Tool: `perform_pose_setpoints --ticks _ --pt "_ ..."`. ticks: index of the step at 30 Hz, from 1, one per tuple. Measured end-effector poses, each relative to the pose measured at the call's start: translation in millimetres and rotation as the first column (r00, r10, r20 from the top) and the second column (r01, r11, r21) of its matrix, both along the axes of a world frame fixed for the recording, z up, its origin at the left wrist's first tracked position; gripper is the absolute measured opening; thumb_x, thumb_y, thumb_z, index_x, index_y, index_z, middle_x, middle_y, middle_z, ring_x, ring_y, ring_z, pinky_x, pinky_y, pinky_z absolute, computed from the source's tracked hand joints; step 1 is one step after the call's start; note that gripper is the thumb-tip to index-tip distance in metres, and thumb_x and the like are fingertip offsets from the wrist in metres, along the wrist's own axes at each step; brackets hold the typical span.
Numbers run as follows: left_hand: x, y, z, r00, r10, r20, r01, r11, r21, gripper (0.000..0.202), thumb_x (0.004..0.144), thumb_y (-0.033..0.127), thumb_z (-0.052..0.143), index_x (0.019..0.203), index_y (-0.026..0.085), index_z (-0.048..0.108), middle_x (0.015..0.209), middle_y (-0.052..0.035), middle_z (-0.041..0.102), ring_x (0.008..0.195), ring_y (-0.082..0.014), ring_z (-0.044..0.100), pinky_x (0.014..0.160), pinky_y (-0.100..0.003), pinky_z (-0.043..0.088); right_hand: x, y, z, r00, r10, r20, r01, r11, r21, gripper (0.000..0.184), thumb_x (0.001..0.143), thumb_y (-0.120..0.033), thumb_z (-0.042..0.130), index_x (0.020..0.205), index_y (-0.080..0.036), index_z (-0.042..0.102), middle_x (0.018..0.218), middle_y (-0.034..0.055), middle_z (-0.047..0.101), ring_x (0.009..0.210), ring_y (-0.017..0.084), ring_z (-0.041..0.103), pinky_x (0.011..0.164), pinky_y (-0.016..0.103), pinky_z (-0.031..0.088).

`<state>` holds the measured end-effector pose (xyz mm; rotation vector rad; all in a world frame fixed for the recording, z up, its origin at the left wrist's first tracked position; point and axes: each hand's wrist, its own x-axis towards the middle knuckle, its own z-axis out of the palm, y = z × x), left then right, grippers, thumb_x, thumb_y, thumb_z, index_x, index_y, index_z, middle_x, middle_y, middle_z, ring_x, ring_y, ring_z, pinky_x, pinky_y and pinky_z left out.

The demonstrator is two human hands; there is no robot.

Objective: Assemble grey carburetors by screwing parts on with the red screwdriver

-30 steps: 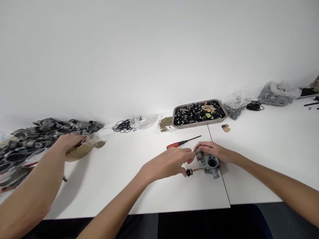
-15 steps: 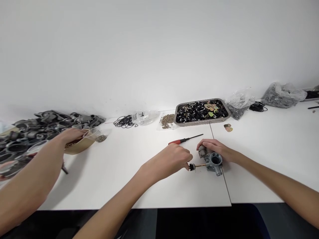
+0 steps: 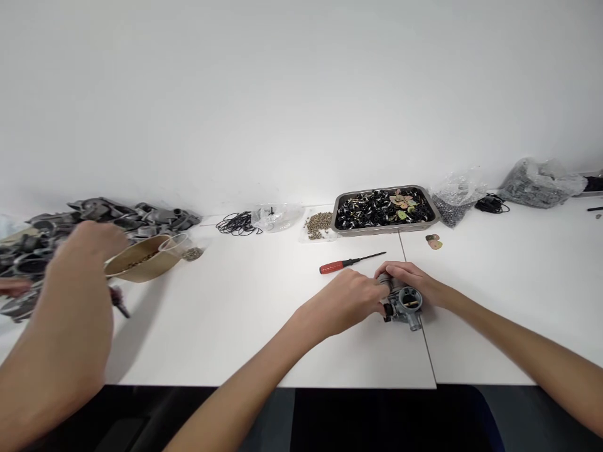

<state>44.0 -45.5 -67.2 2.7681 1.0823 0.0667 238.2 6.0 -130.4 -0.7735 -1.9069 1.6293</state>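
A grey metal carburetor (image 3: 411, 301) rests on the white table, its round bore facing me. My right hand (image 3: 414, 279) is closed around its upper back, holding it steady on the table. My left hand (image 3: 360, 295) pinches a black-capped brass rod (image 3: 389, 311) at the carburetor's left side. The cap sits close against the body, and a piece of brass shows across the bore. Just behind my hands lies a red-handled screwdriver (image 3: 332, 267), its shaft pointing right.
A metal tray (image 3: 367, 231) of black parts stands at the back. Around it are brass pieces (image 3: 319, 225), flat discs (image 3: 433, 242) and plastic bags (image 3: 541, 182). Black rings (image 3: 238, 223) lie left. A co-worker's arm (image 3: 70, 314) reaches by a tan container (image 3: 153, 271) and heaped castings (image 3: 103, 210).
My left hand has moved right, pushing the brass rod into the carburetor until its cap is near the body. The co-worker's hand has pulled back left from the tan container.
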Motion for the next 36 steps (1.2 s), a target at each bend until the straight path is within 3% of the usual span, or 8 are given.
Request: perform_pose_setpoints --ticks 4,8,10,16,22,26,31,36 --pt "-4 -20 -17.9 0.873 0.353 0.336 -0.234 0.909 -0.346 0.011 0.086 0.027 0.059 0.083 0.019 0.066 0.075 -0.0020 0.068 0.064 -0.0128 0.060 0.061 -0.024 0.046 0 -2 1.9 0.999 0.019 -0.025 -0.020 1.000 -0.017 0.045 0.094 -0.056 0.041 0.099 -0.017 0.062 0.094 0.0055 0.060 0.083 0.015 0.055 0.078 0.027 0.045" --pt "2 -50 -39.7 0.441 0.746 0.499 -0.185 0.620 -0.763 0.038 0.077 0.036 0.068 0.111 0.022 0.057 0.077 -0.0008 0.066 0.060 -0.0132 0.062 0.056 -0.027 0.054 0 -4 5.6 0.999 0.035 0.001 -0.035 0.999 0.007 0.046 0.096 -0.055 0.038 0.099 -0.016 0.062 0.089 0.0047 0.057 0.080 0.013 0.052 0.077 0.026 0.043" --pt "11 -58 -46.1 0.289 0.818 0.497 -0.128 0.548 -0.827 0.046 0.073 0.038 0.071 0.113 0.021 0.056 0.073 0.0001 0.064 0.055 -0.0135 0.061 0.050 -0.027 0.053 0 -4 6.0 0.999 0.039 -0.002 -0.039 0.999 0.016 0.047 0.096 -0.056 0.038 0.099 -0.016 0.062 0.086 0.0041 0.056 0.078 0.013 0.050 0.076 0.026 0.042" --pt "29 -57 -48.4 0.136 0.849 0.510 -0.161 0.527 -0.834 0.025 0.072 0.035 0.068 0.089 0.016 0.067 0.057 0.0005 0.060 0.044 -0.0130 0.057 0.044 -0.027 0.051 0 -3 5.4 0.999 0.046 -0.002 -0.046 0.999 0.016 0.046 0.097 -0.055 0.037 0.099 -0.016 0.062 0.085 0.0032 0.054 0.078 0.012 0.050 0.075 0.026 0.040" --pt "30 -60 -53.4 0.125 0.794 0.595 -0.230 0.607 -0.761 0.016 0.072 0.028 0.069 0.086 0.019 0.070 0.070 -0.0019 0.065 0.058 -0.0138 0.063 0.061 -0.030 0.058 1 -4 8.8 0.999 0.033 0.023 -0.033 0.999 0.026 0.045 0.097 -0.054 0.037 0.099 -0.017 0.062 0.086 0.0033 0.055 0.076 0.012 0.048 0.077 0.026 0.039" --pt "34 -59 -59.3 0.029 0.745 0.667 -0.161 0.662 -0.732 0.016 0.073 0.030 0.071 0.083 0.019 0.072 0.084 -0.0054 0.067 0.069 -0.0161 0.066 0.067 -0.031 0.060 1 -3 5.6 0.999 0.040 0.010 -0.040 0.999 0.020 0.046 0.097 -0.055 0.037 0.099 -0.016 0.062 0.088 0.0038 0.056 0.079 0.013 0.050 0.076 0.026 0.039" --pt "36 -59 -63.8 -0.137 0.823 0.551 -0.105 0.541 -0.834 0.026 0.071 0.033 0.075 0.089 0.014 0.070 0.073 -0.0056 0.069 0.060 -0.0172 0.067 0.064 -0.032 0.058 -1 -4 0.4 0.999 0.005 -0.038 -0.005 1.000 0.011 0.045 0.096 -0.054 0.039 0.098 -0.015 0.061 0.089 0.0048 0.058 0.080 0.013 0.052 0.075 0.026 0.041" --pt "36 -56 -67.7 -0.208 0.862 0.462 0.022 0.477 -0.879 0.025 0.066 0.032 0.078 0.076 0.011 0.068 0.054 -0.0046 0.063 0.046 -0.0136 0.057 0.048 -0.025 0.047 -2 -5 -1.5 0.999 -0.022 -0.036 0.023 0.999 0.025 0.043 0.097 -0.052 0.039 0.098 -0.015 0.061 0.087 0.0040 0.057 0.077 0.012 0.051 0.073 0.026 0.041"
